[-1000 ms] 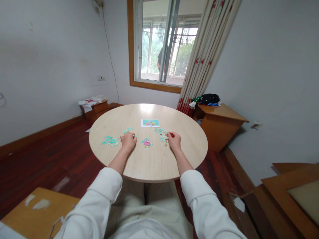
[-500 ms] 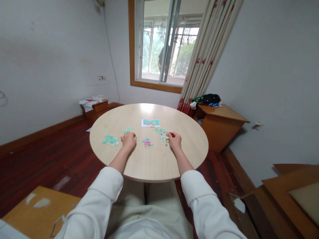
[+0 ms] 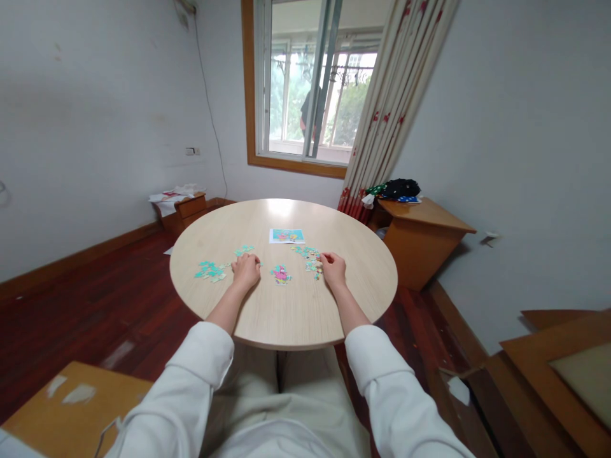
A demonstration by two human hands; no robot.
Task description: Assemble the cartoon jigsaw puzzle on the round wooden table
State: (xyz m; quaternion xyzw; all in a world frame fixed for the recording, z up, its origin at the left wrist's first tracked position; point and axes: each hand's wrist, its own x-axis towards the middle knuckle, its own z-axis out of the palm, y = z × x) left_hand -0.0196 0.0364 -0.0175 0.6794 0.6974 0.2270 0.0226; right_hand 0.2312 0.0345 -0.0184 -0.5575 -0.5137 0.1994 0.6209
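My left hand (image 3: 246,270) rests on the round table, fingers bent downward and a little apart, between two groups of turquoise jigsaw pieces (image 3: 210,271). I see nothing held in it. At the right, my right hand (image 3: 335,270) has its thumb and fingertips pinched together beside a scattered group of mixed-colour jigsaw pieces (image 3: 313,265). Whatever is between those fingertips is too small to make out. A joined pink, partly built puzzle section (image 3: 281,275) lies between both hands. Behind it is a reference picture card (image 3: 287,236) with a turquoise background and pink and yellow figures.
The pale round table (image 3: 286,318) has its near edge just beyond my lap. A wooden cabinet (image 3: 424,242) with cloths on top stands at the right, and a low cabinet (image 3: 191,207) at the back left. Someone (image 3: 310,111) stands beyond the window.
The view has shifted slightly. Both hands stay in nearly the same places over the table, and the puzzle pieces show no clear movement.
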